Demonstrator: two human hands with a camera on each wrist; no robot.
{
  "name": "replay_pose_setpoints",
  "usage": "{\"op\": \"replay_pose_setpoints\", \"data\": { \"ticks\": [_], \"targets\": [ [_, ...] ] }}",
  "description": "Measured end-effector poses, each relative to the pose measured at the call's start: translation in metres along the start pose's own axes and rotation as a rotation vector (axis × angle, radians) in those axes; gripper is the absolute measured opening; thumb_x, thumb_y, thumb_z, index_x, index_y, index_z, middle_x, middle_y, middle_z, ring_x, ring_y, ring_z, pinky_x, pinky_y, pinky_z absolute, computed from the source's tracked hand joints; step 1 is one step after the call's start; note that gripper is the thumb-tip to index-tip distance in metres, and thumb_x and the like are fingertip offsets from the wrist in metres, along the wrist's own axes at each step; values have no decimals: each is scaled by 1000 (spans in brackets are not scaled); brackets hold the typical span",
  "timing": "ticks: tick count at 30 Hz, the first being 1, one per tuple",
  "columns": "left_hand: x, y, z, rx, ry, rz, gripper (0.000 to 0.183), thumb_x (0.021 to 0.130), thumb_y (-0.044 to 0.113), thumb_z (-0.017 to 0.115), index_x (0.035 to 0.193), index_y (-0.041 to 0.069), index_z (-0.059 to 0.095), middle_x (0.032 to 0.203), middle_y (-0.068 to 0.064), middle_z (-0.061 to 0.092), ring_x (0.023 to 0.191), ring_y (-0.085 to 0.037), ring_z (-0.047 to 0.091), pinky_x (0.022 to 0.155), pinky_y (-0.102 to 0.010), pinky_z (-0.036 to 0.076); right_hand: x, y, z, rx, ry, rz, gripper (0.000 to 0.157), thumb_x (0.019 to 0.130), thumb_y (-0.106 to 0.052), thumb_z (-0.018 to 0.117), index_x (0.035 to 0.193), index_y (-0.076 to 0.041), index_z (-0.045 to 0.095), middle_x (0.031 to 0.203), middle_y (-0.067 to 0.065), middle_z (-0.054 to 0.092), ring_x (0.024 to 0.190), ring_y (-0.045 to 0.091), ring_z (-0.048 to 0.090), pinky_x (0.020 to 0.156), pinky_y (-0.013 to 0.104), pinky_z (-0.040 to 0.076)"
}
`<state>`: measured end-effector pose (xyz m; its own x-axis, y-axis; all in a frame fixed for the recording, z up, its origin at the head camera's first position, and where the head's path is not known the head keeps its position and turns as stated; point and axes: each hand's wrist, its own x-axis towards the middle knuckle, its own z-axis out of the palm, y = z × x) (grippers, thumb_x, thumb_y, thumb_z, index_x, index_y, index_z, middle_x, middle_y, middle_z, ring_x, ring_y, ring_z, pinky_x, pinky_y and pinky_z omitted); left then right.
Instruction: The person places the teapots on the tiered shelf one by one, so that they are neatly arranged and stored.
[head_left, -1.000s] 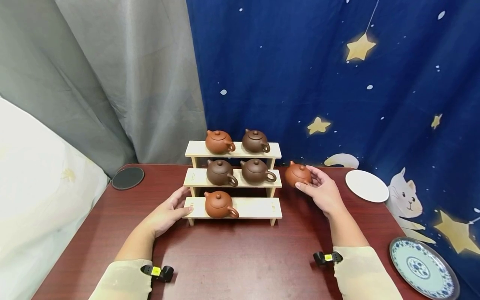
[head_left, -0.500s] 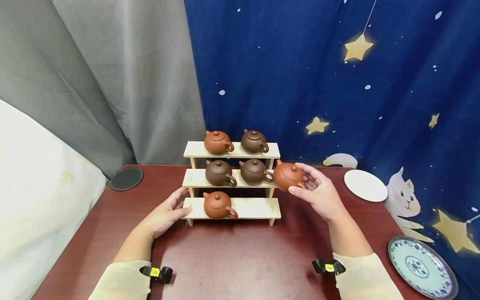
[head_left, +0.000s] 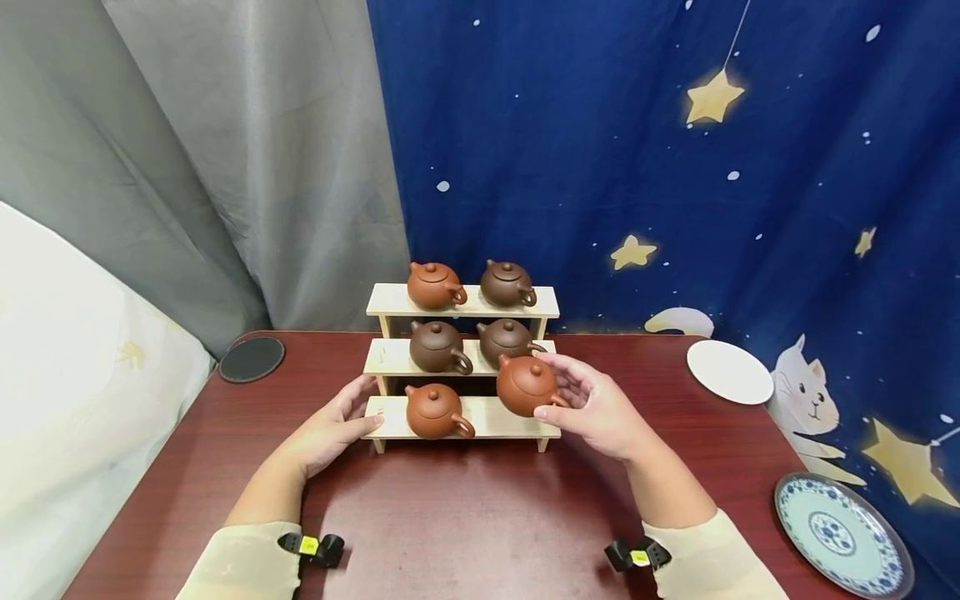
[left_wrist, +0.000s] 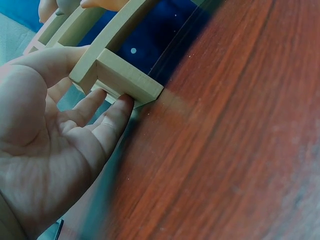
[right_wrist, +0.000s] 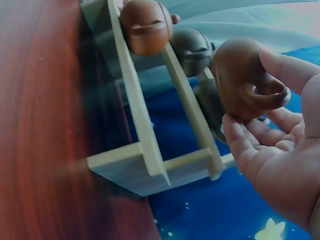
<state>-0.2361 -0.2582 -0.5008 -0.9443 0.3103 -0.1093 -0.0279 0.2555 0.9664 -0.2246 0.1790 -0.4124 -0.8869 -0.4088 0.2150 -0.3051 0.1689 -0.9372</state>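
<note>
A three-tier wooden display stand (head_left: pixel 495 427) holds small clay teapots. My right hand (head_left: pixel 602 414) grips a reddish-brown teapot (head_left: pixel 525 387) between thumb and fingers, over the right part of the bottom tier; its handle (right_wrist: pixel 265 97) points toward the palm. Another reddish-brown teapot (head_left: pixel 435 411) sits at the left of that tier. Two dark brown teapots, a left one (head_left: pixel 437 347) and a right one (head_left: pixel 504 340), stand on the middle tier. My left hand (head_left: pixel 327 431) holds the stand's left end, thumb on the bottom shelf, fingertips against the leg (left_wrist: pixel 127 80).
On the top tier are a reddish-brown teapot (head_left: pixel 435 286) and a dark one (head_left: pixel 507 283). A black round coaster (head_left: pixel 252 359) lies back left. A white plate (head_left: pixel 730 372) and a blue-patterned plate (head_left: pixel 843 533) are at the right. Curtains hang behind the table (head_left: pixel 450 525).
My right hand has carried the reddish-brown teapot leftward from beside the stand, then down in front of the middle tier to above the bottom shelf. The left hand keeps its place.
</note>
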Motion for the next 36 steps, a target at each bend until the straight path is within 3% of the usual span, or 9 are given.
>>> {"op": "replay_pose_setpoints", "data": {
  "ticks": [4,11,20,28,36],
  "targets": [
    [1,0,1,-18,-8,7,96,103,23,73,172,7,9,179,-22,13,166,-46,17,100,-9,45,1,5,6,-25,-48,47,74,90,-9,86,156,-7,52,153,18,61,130,11,67,106,14,49],
    [0,0,1,-32,-9,5,94,103,21,72,172,8,9,179,-22,12,166,-46,15,99,-8,45,3,19,13,-33,-120,77,74,90,-10,87,155,-6,52,145,18,68,132,32,69,105,19,52],
    [0,0,2,-36,-7,14,93,104,20,71,172,8,10,179,-23,13,166,-46,15,99,-8,45,7,31,15,-55,-125,95,74,89,-11,88,154,-6,53,144,18,68,130,30,68,104,18,52],
    [1,-2,2,-51,-11,22,92,104,19,71,172,8,9,179,-24,14,165,-45,19,99,-9,47,9,38,18,-68,-114,147,73,89,-13,89,153,-7,55,139,17,71,128,28,69,107,30,55],
    [1,-2,1,-41,-10,18,93,104,20,71,172,8,9,179,-23,12,166,-46,16,99,-8,46,10,39,21,-121,-108,147,75,90,-13,88,155,-5,53,137,22,71,125,32,71,100,30,58]
  ]
}}
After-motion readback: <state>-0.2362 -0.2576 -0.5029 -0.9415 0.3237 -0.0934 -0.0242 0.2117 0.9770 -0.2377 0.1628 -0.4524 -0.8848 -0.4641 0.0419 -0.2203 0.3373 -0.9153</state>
